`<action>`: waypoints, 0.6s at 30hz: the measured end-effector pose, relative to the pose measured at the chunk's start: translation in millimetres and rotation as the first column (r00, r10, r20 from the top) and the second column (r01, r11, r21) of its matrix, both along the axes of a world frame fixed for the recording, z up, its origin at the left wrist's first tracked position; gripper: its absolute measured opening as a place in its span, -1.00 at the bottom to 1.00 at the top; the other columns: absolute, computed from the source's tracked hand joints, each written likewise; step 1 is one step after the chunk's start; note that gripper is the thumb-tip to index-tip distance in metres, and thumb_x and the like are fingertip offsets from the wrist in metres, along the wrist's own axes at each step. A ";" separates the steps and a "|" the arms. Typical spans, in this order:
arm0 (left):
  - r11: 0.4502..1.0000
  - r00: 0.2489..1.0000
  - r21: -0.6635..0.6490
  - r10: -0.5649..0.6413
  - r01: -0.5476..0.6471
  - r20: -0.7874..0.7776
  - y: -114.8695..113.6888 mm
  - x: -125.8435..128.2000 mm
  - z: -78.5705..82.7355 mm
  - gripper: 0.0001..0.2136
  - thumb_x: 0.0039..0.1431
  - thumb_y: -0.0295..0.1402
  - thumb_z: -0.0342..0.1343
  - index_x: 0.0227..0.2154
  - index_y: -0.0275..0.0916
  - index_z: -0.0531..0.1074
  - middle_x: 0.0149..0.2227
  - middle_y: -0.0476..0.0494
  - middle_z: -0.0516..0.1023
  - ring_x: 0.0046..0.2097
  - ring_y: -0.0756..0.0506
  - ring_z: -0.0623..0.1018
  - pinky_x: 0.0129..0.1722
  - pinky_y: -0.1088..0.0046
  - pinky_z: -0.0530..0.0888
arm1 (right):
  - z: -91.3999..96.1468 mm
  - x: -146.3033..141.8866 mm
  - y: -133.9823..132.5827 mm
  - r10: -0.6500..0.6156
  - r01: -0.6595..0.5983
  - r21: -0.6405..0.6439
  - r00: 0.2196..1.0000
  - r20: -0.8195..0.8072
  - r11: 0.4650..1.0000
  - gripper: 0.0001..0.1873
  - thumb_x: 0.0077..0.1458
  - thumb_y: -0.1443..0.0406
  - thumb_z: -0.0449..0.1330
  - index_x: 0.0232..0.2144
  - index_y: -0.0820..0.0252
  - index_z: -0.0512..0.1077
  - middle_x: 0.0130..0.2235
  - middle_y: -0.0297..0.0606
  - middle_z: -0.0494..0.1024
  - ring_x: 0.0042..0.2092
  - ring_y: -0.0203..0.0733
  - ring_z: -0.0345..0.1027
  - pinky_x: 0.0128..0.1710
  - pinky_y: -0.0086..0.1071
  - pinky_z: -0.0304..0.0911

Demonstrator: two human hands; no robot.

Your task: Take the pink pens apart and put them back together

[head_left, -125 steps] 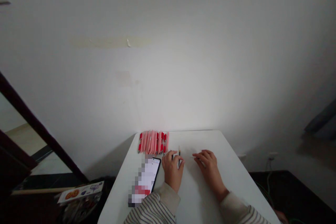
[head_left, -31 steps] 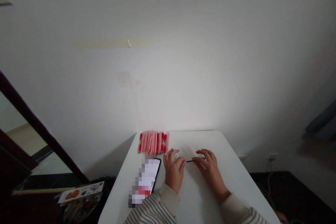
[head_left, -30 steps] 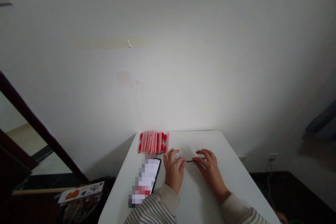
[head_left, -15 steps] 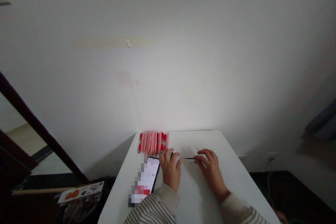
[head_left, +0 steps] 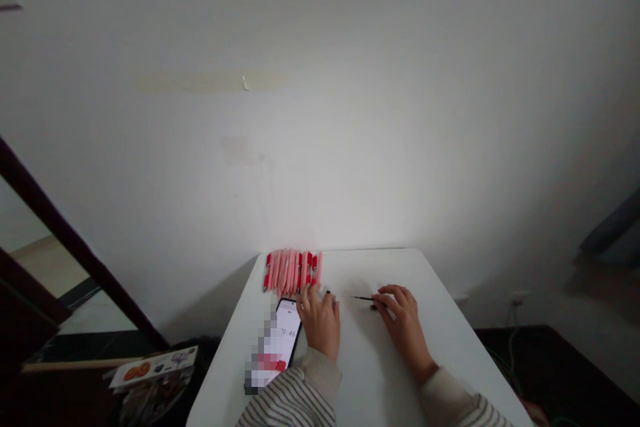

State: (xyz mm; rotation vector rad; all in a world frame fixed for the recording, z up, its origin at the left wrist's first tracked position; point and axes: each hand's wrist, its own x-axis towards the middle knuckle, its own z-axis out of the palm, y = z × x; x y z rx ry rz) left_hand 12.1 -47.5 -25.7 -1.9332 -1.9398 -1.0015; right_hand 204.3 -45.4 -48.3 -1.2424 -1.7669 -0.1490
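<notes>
Black rod (head_left: 363, 298), slim, over the surface (head_left: 370, 373); your right hand (head_left: 404, 330) pinches its right end, fine tip pointing left. Your left hand (head_left: 321, 323) is beside the phone (head_left: 286, 340), fingers bent; you cannot tell whether it grips the small black piece (head_left: 328, 292) there. Pink-and-red sticks (head_left: 293, 272) lie beyond. Rod likely light, stiffish, slick, apt to roll: hold gently near the right end, clear of the tip.

Pale wall (head_left: 380, 113) right across the far side, light brightest mid-wall, fading to shadow on the right! Yellowish strip (head_left: 210, 82) marking it, upper left. White table (head_left: 370, 373) up close, rounded far corners; dark slanting frame (head_left: 60, 230) left, socket (head_left: 520, 297) low right, dark floor (head_left: 575, 360) below.
</notes>
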 end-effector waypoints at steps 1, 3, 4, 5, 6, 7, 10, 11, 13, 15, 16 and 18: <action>1.000 1.000 -0.004 0.003 -0.003 0.000 0.3 0.3 -0.4 -0.91 0.06 -0.39 0.10 -0.40 -0.17 0.50 -0.02 -0.17 0.32 0.13 -0.26 0.22 0.13 -0.04 0.20 | 0.1 0.0 -0.1 0.000 0.000 -0.002 1.000 0.001 1.000 -0.85 0.16 0.22 0.13 -0.24 0.00 0.48 -0.17 -0.24 0.46 -0.08 -0.10 0.26 -0.08 -0.13 0.22; 1.000 1.000 -0.010 0.004 -0.004 0.007 0.9 0.6 -1.3 -0.91 0.06 -0.39 0.10 -0.40 -0.17 0.51 -0.02 -0.17 0.32 0.14 -0.26 0.21 0.12 -0.04 0.20 | 0.2 0.0 -0.3 -0.002 0.002 -0.006 1.000 0.003 1.000 -0.85 0.16 0.21 0.13 -0.24 0.00 0.48 -0.17 -0.23 0.46 -0.08 -0.09 0.26 -0.07 -0.13 0.22; 1.000 1.000 -0.011 0.003 -0.003 0.012 1.2 0.6 -1.8 -0.91 0.06 -0.39 0.11 -0.40 -0.17 0.51 -0.02 -0.17 0.32 0.14 -0.26 0.21 0.12 -0.04 0.20 | 0.3 -0.1 -0.5 -0.005 0.005 -0.005 1.000 0.004 1.000 -0.85 0.16 0.21 0.13 -0.24 0.00 0.48 -0.17 -0.23 0.47 -0.08 -0.10 0.26 -0.07 -0.12 0.22; 1.000 1.000 -0.010 0.001 -0.001 0.015 1.5 0.6 -2.2 -0.91 0.06 -0.39 0.10 -0.41 -0.18 0.51 -0.02 -0.17 0.33 0.13 -0.26 0.22 0.12 -0.03 0.21 | 0.4 -0.2 -0.6 -0.008 0.008 -0.004 1.000 0.004 1.000 -0.85 0.16 0.22 0.13 -0.24 0.00 0.48 -0.17 -0.24 0.47 -0.08 -0.10 0.26 -0.07 -0.12 0.22; 1.000 1.000 -0.009 -0.002 0.002 0.017 1.7 0.5 -2.4 -0.91 0.07 -0.39 0.10 -0.41 -0.18 0.51 -0.02 -0.17 0.33 0.13 -0.26 0.22 0.12 -0.03 0.21 | 0.5 -0.3 -0.7 -0.011 0.011 -0.002 1.000 0.004 1.000 -0.85 0.16 0.22 0.13 -0.24 0.01 0.48 -0.17 -0.24 0.47 -0.08 -0.10 0.26 -0.07 -0.13 0.22; 1.000 1.000 -0.007 -0.004 0.004 0.017 2.0 0.4 -2.5 -0.91 0.07 -0.39 0.09 -0.41 -0.18 0.50 -0.03 -0.18 0.33 0.13 -0.26 0.23 0.12 -0.02 0.21 | 0.6 -0.5 -0.8 -0.013 0.013 -0.001 1.000 0.004 1.000 -0.85 0.16 0.22 0.13 -0.24 0.01 0.48 -0.17 -0.24 0.47 -0.08 -0.10 0.26 -0.07 -0.13 0.22; 1.000 1.000 -0.005 -0.001 0.001 0.014 2.5 0.3 -2.2 -0.90 0.08 -0.40 0.09 -0.41 -0.19 0.50 -0.03 -0.19 0.34 0.12 -0.26 0.24 0.11 -0.01 0.23 | 1.0 -0.9 -1.0 -0.016 0.016 -0.005 1.000 0.005 1.000 -0.86 0.15 0.23 0.14 -0.25 0.02 0.48 -0.18 -0.24 0.47 -0.09 -0.11 0.27 -0.08 -0.13 0.22; 1.000 1.000 -0.007 0.000 0.000 0.014 2.5 0.4 -2.0 -0.91 0.08 -0.41 0.09 -0.42 -0.19 0.50 -0.03 -0.19 0.34 0.12 -0.26 0.24 0.11 0.00 0.23 | 1.1 -1.0 -1.1 -0.016 0.016 -0.006 1.000 0.005 1.000 -0.86 0.15 0.23 0.14 -0.25 0.02 0.48 -0.18 -0.24 0.47 -0.09 -0.11 0.27 -0.08 -0.13 0.22; 1.000 1.000 -0.011 0.001 -0.001 0.016 2.5 0.6 -2.0 -0.91 0.07 -0.41 0.09 -0.42 -0.19 0.50 -0.03 -0.19 0.35 0.12 -0.26 0.24 0.11 0.00 0.23 | 1.5 -1.0 -1.3 -0.014 0.014 -0.007 1.000 0.004 1.000 -0.86 0.15 0.23 0.14 -0.25 0.02 0.48 -0.18 -0.24 0.47 -0.10 -0.11 0.27 -0.08 -0.13 0.22; 1.000 1.000 -0.010 0.003 -0.003 0.020 2.7 0.8 -2.7 -0.91 0.07 -0.42 0.09 -0.43 -0.19 0.50 -0.03 -0.19 0.35 0.12 -0.27 0.24 0.11 -0.01 0.23 | 1.9 -1.0 -1.6 -0.012 0.012 -0.006 1.000 0.002 1.000 -0.86 0.15 0.23 0.14 -0.24 0.01 0.48 -0.18 -0.24 0.47 -0.10 -0.10 0.27 -0.08 -0.13 0.22; 1.000 1.000 -0.005 0.006 -0.005 0.022 3.0 0.8 -3.4 -0.90 0.08 -0.43 0.09 -0.43 -0.19 0.50 -0.03 -0.19 0.35 0.12 -0.27 0.24 0.10 -0.01 0.24 | 2.0 -0.9 -1.7 -0.010 0.010 -0.008 1.000 0.002 1.000 -0.86 0.15 0.23 0.14 -0.24 0.01 0.48 -0.18 -0.24 0.47 -0.10 -0.10 0.27 -0.08 -0.13 0.22; 1.000 1.000 0.012 0.004 -0.004 0.030 4.0 0.5 -5.1 -0.90 0.08 -0.43 0.08 -0.44 -0.19 0.50 -0.03 -0.19 0.35 0.12 -0.27 0.23 0.10 -0.03 0.24 | 2.1 -0.7 -1.6 -0.007 0.007 -0.009 1.000 0.001 1.000 -0.86 0.15 0.23 0.13 -0.24 0.02 0.48 -0.19 -0.23 0.47 -0.10 -0.09 0.27 -0.08 -0.12 0.23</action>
